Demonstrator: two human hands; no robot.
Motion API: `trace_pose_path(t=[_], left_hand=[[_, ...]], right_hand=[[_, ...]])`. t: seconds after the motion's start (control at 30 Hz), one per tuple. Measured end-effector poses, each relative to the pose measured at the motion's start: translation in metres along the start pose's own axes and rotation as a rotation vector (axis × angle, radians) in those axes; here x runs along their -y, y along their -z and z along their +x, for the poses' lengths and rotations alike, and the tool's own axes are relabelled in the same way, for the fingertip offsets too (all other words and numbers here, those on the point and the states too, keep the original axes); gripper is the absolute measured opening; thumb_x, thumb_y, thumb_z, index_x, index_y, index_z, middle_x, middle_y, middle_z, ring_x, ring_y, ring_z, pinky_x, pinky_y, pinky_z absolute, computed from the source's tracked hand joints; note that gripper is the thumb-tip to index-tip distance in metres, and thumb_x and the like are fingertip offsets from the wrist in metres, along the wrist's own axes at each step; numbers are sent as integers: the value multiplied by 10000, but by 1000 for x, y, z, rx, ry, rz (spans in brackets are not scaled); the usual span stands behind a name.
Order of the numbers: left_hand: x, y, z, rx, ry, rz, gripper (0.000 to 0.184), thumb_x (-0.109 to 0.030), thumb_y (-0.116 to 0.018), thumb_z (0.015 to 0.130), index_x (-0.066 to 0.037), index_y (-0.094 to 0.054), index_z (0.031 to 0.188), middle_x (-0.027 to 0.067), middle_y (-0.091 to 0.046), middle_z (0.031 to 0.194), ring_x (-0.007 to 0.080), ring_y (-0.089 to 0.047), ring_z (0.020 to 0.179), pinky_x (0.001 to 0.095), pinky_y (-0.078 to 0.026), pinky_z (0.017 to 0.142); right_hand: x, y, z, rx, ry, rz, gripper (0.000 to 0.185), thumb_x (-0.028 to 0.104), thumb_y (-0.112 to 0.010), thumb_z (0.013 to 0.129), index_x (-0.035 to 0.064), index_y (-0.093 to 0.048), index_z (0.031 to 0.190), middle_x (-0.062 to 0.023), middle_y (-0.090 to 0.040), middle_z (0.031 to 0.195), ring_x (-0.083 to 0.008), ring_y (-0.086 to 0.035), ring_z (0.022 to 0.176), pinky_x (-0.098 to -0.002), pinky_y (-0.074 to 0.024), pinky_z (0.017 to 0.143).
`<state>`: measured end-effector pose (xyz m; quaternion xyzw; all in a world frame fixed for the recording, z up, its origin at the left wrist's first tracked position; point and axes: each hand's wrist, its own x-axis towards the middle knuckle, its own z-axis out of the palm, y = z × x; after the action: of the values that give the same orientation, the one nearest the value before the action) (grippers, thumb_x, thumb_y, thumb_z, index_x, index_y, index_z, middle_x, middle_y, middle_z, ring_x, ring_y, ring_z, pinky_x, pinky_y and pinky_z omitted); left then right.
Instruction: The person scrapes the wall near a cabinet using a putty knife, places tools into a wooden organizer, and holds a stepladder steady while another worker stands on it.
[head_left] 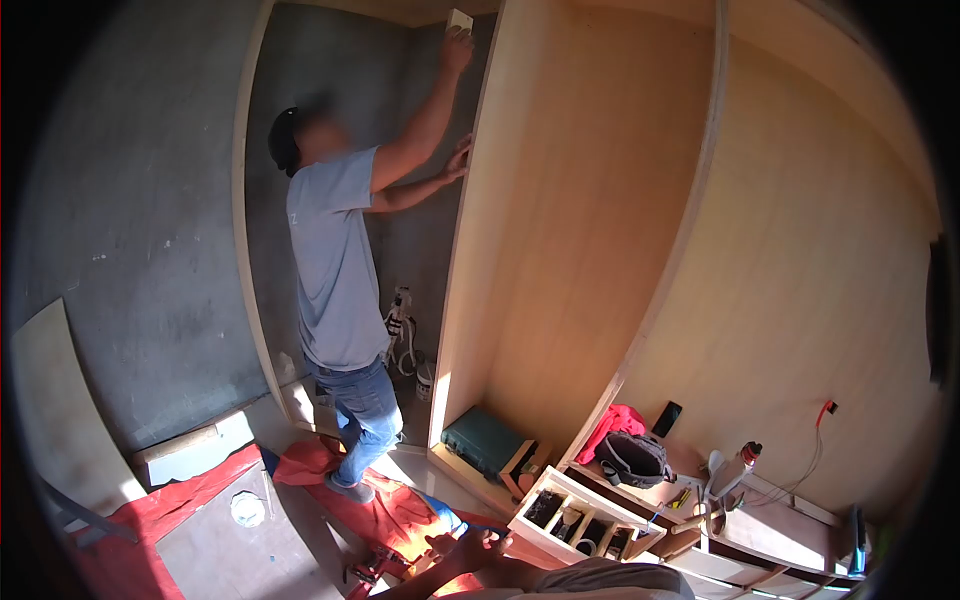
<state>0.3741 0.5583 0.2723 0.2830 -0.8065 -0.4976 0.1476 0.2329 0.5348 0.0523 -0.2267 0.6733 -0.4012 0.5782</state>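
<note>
At the bottom edge my left hand (482,549) and my right hand (440,544) are close together in front of my body, partly in shadow. My left hand's fingers are loosely bent and spread, and nothing shows in them. Fingers of my right hand stick out beside the left forearm, apart, with no object visible. Just below and left of them is a red and dark tool (378,566), its kind unclear. To the right stands a wooden box (530,517) with several compartments holding dark items.
A person (335,260) inside a tall wooden cabinet (460,270) presses a pale block (460,20) high against its side panel. A green case (482,440) lies in the middle bay. Red sheeting (400,515) covers floor. A grey bag (635,458) and bottle (745,460) sit right.
</note>
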Motion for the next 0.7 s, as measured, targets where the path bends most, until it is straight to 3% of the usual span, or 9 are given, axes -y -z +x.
trace_pose_path(t=[0.03, 0.07, 0.17, 0.27, 0.33, 0.47, 0.53, 0.6, 0.7], left_hand=[[-13, 6, -3, 45, -15, -25, 514, -525, -620, 811, -12, -647, 837, 157, -648, 732, 274, -648, 719, 386, -470, 656], [6, -7, 10, 47, -170, 58, 496, -516, -615, 823, -31, -647, 923, 157, -673, 846, 267, -657, 799, 370, -483, 704], [-28, 17, 0, 104, -38, 30, 491, -510, -617, 824, -60, -645, 1016, 152, -680, 964, 280, -654, 896, 359, -486, 788], [47, -17, 24, 41, -28, 239, 431, -453, -629, 835, -85, -648, 1060, 137, -678, 1016, 275, -645, 966, 363, -470, 862], [12, 3, 12, -13, 36, 397, 471, -499, -608, 830, -88, -649, 1057, 137, -678, 1022, 269, -643, 978, 379, -461, 881], [-2, 2, 11, 121, 18, -39, 638, -660, -519, 800, -96, -650, 1069, 126, -678, 1014, 282, -637, 987, 416, -422, 925], [-6, 1, 5, 88, 114, 191, 611, -639, -533, 807, -97, -652, 1063, 112, -678, 1022, 269, -633, 999, 420, -411, 933], [-19, 12, -3, 105, 178, 204, 618, -643, -542, 804, -111, -639, 1104, 117, -655, 1097, 271, -607, 1057, 429, -389, 954], [27, 1, 5, 153, 42, 39, 665, -671, -531, 792, -102, -631, 1120, 132, -648, 1108, 282, -603, 1066, 415, -402, 938]], right_hand=[[2, 1, 2, 1, -1, 0, 492, 431, -450, 948, -13, -487, 1158, -176, -651, 920, -237, -655, 789, -326, -542, 640], [3, 0, 4, 0, 3, 5, 494, 432, -449, 949, -14, -488, 1158, -176, -651, 920, -237, -655, 790, -325, -542, 639], [8, 1, 6, -4, 4, 1, 499, 435, -448, 949, -17, -488, 1157, -178, -652, 920, -239, -655, 791, -324, -543, 637], [13, 1, 7, -11, 10, 1, 505, 438, -447, 950, -20, -489, 1157, -179, -652, 920, -241, -656, 792, -324, -544, 635], [15, 1, 8, -17, 8, 1, 509, 440, -446, 950, -23, -489, 1157, -180, -653, 920, -242, -656, 793, -323, -544, 633], [9, -3, 8, -24, -3, -9, 516, 444, -444, 951, -27, -490, 1156, -182, -654, 920, -244, -656, 794, -322, -545, 630], [10, -2, 8, -29, -4, -13, 520, 446, -443, 951, -29, -490, 1156, -183, -654, 920, -245, -656, 795, -321, -546, 628], [6, -2, 7, -39, -8, -23, 524, 448, -442, 951, -32, -491, 1156, -184, -654, 920, -246, -657, 796, -320, -546, 626], [-1, -6, 3, -47, -13, -38, 529, 451, -441, 952, -35, -491, 1156, -186, -655, 920, -248, -657, 797, -319, -547, 624]])
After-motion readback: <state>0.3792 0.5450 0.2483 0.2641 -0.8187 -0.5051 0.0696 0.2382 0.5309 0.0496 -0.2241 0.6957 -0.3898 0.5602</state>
